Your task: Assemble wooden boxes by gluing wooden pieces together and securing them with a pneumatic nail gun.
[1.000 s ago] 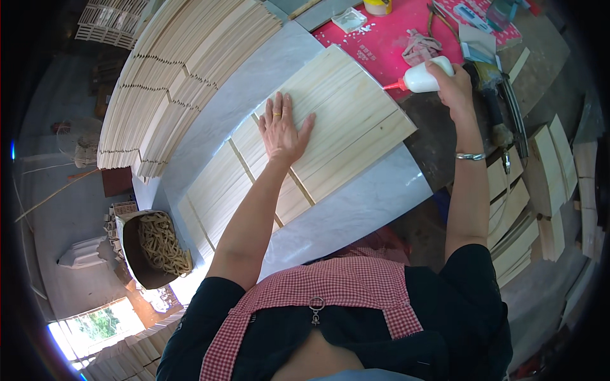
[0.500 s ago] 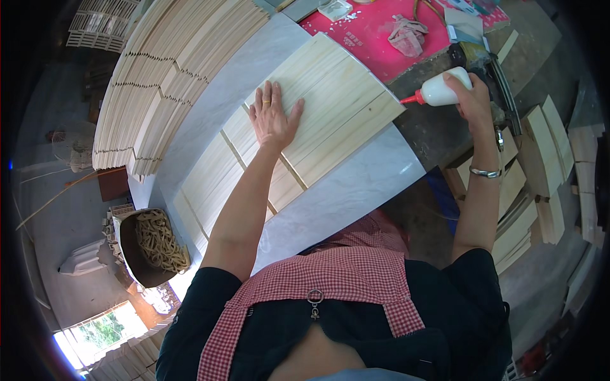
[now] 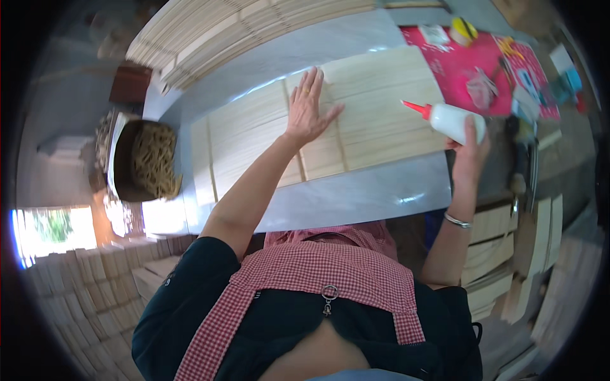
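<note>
My left hand rests on a pale wooden panel, fingers stretched and thumb spread, near a groove between boards. Several thin strips or gaps run across the boards, which lie in a row on a grey marbled tabletop. In my right hand is a white squeeze bottle with a red nozzle. The bottle is tilted, and its tip points left above the right part of the panel. Whether anything flows from the tip cannot be made out.
Stacked slatted boards line the table's far side. At the left stands a bin of curled strips. A pink sheet carries a crumpled cloth and a yellow tape roll. Wooden pieces are piled low at the right.
My head view has turned, so the table lies more level. The bottle has come from beyond the panel's right corner to above the panel. My left hand stays on the boards.
</note>
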A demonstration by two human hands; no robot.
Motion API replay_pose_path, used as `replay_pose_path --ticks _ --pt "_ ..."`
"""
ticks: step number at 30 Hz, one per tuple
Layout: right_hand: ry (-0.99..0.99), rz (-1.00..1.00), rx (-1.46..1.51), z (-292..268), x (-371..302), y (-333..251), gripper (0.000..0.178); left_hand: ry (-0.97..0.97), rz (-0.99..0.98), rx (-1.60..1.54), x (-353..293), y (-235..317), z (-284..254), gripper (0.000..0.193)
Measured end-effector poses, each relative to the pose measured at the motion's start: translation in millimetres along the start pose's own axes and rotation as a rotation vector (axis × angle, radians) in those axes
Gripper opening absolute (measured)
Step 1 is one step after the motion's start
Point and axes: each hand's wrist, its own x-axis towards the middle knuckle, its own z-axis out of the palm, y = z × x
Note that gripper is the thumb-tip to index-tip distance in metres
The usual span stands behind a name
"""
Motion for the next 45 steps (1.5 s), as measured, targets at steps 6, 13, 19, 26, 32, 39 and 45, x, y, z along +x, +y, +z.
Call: replay_pose_path --ticks 6,13,19,26,32,39,45 --pt "-0.13 0.036 -0.099 138.8 6.4 42.5 0.052 -0.216 0.014 0.229 -131.6 -24.2 -66.1 0.112" --pt "-0.102 0.019 -0.306 209.2 27.0 76.3 0.063 -0.257 -0.101 0.265 -177.2 -34.9 -66.1 0.116" --pt "-0.078 -0.036 -0.483 214.7 35.8 97.5 0.068 -0.223 -0.095 0.252 -177.4 -34.6 -60.6 0.113" --pt "-0.078 -0.041 -0.529 179.3 1.4 83.0 0.067 -0.176 -0.092 0.248 -180.2 -38.8 -54.7 0.11" --pt "-0.083 -0.039 -0.546 115.8 -55.0 64.2 0.064 -0.167 -0.099 0.245 -177.9 -37.1 -53.4 0.108" --pt "-0.102 0.006 -0.543 64.8 -118.4 26.7 0.057 -0.109 -0.081 0.257 -178.7 -38.9 -50.4 0.107" --pt "-0.177 0.113 -0.593 50.3 -123.6 6.0 0.054 -0.093 -0.07 0.27 -180.3 -43.8 -47.1 0.108"
